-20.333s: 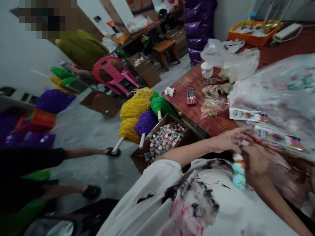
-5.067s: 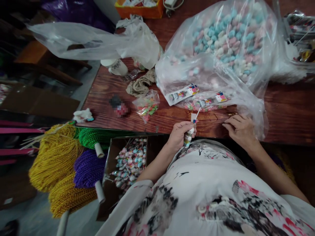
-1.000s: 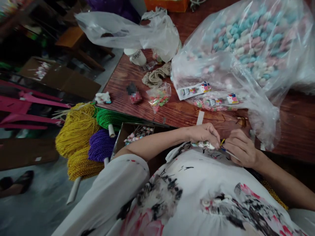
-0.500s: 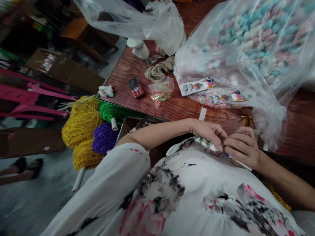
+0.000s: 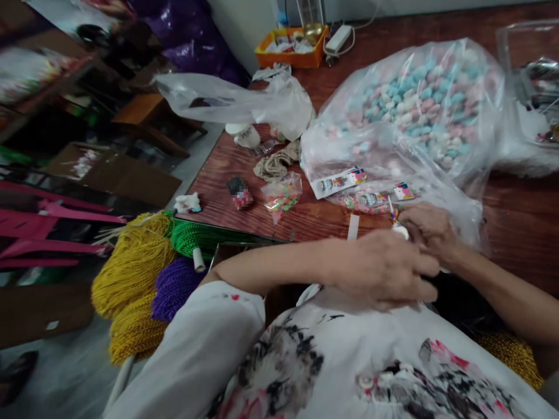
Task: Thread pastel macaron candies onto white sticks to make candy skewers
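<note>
My left hand (image 5: 386,270) is over the front of the floral shirt (image 5: 349,337), back up and blurred, its fingers apart; its palm is hidden. Just beyond it, at the table edge, my right hand (image 5: 430,233) is closed on a small white item (image 5: 400,233) with a coloured cord. Printed cards (image 5: 338,183) and a bag of pink pieces (image 5: 356,201) are near my right hand. Behind them stands a large clear bag of blue, pink and white pieces (image 5: 419,99).
A small bag of orange and green pieces (image 5: 283,196), a beige cloth (image 5: 276,163) and a white cup (image 5: 247,135) are on the table's left. Yellow (image 5: 131,262), purple (image 5: 174,288) and green cord bundles (image 5: 201,235) hang beside its edge. An orange tray (image 5: 288,58) sits at the back.
The view has tilted up, showing the orange tray. My left hand has turned back up and its fingers have spread; the printed packet it held is out of sight. The white item now shows at my right hand.
</note>
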The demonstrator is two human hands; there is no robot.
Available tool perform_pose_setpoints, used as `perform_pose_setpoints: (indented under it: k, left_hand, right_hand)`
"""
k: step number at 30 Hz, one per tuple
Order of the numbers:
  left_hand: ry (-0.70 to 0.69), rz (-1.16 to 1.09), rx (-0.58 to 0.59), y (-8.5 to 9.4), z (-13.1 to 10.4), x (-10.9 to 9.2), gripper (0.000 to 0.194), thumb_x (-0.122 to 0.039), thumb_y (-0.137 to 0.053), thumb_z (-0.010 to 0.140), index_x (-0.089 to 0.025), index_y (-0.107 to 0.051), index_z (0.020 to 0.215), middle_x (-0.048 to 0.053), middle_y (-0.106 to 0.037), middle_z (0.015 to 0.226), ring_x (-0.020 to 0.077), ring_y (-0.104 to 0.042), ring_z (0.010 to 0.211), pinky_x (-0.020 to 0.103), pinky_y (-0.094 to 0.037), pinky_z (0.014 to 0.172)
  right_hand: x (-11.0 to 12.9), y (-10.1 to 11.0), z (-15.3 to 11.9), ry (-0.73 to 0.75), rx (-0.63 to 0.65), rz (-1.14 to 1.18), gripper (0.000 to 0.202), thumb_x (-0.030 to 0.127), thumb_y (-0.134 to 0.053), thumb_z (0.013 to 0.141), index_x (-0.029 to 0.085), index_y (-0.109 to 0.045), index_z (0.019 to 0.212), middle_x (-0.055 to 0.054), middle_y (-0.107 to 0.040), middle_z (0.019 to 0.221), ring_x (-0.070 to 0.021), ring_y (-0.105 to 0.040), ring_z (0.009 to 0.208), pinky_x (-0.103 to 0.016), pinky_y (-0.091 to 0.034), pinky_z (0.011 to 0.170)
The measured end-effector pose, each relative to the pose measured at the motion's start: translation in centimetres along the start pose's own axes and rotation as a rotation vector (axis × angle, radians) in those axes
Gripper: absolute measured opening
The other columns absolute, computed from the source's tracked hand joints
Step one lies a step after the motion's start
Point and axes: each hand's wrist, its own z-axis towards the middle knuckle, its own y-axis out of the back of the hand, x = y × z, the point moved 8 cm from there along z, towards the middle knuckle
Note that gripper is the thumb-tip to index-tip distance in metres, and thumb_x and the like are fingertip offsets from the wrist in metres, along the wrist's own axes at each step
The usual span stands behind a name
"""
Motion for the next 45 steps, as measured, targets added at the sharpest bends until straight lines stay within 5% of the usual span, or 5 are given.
perform_pose_setpoints:
  k: [10, 16, 26, 40, 45]
  left_hand:
    - [0.176, -0.246, -0.742, 8.0, -2.0, 7.1, 0.052, -0.047, -0.077, 0.078, -0.027, -0.065, 0.125, 0.008, -0.061, 0.132, 0.0258, -0.053, 0.126, 0.036, -0.044, 0.099]
    - [0.480, -0.925, -0.407, 0.1, -2.5, 9.3, 0.061, -0.056, -0.080, 0.071, -0.019, -0.069, 0.119, 0.009, -0.071, 0.111, 0.0216, -0.065, 0.103, 0.034, -0.047, 0.095]
    - [0.540, -1.096, -0.509, 2.1, -4.3, 10.5, 0.057, -0.069, -0.066, 0.076, -0.014, -0.075, 0.087, 0.011, -0.074, 0.095, 0.0220, -0.067, 0.090, 0.030, -0.052, 0.076]
    - [0.513, -0.903, -0.509, -1.7, -8.5, 11.0, 0.061, -0.038, -0.087, 0.067, -0.018, -0.066, 0.121, 0.005, -0.070, 0.098, 0.0134, -0.063, 0.088, 0.028, -0.048, 0.087]
    - [0.447, -0.235, -0.639, 0.0, -12.7, 10.3, 0.039, -0.039, -0.073, 0.081, -0.013, -0.071, 0.110, 0.009, -0.072, 0.100, 0.0173, -0.066, 0.093, 0.030, -0.050, 0.090]
  right_hand:
    - [-1.9, -1.5, 1.2, -0.381, -0.040, 0.416, 0.014, 0.017, -0.053, 0.085, 0.020, -0.056, 0.071, 0.003, -0.052, 0.062, -0.0112, -0.048, 0.057, -0.025, -0.040, 0.056]
    - [0.4, 1.1, 2.0, 0.021, -0.321, 0.023, 0.019, 0.006, -0.051, 0.082, 0.022, -0.059, 0.089, 0.000, -0.059, 0.069, -0.0153, -0.053, 0.064, -0.031, -0.043, 0.065]
    - [2.6, -2.3, 0.2, 0.162, -0.234, -0.053, 0.017, 0.005, -0.057, 0.083, 0.020, -0.056, 0.092, 0.000, -0.061, 0.069, -0.0157, -0.052, 0.065, -0.035, -0.038, 0.068]
    - [2.0, -4.2, 0.4, -0.037, -0.189, 0.054, 0.013, 0.011, -0.052, 0.084, 0.021, -0.058, 0.080, 0.000, -0.060, 0.066, -0.0156, -0.052, 0.065, -0.035, -0.039, 0.073]
    - [0.5, -9.1, -1.3, -0.620, -0.021, 0.752, 0.014, 0.026, -0.063, 0.086, 0.020, -0.060, 0.074, 0.001, -0.055, 0.062, -0.0126, -0.048, 0.058, -0.029, -0.037, 0.060]
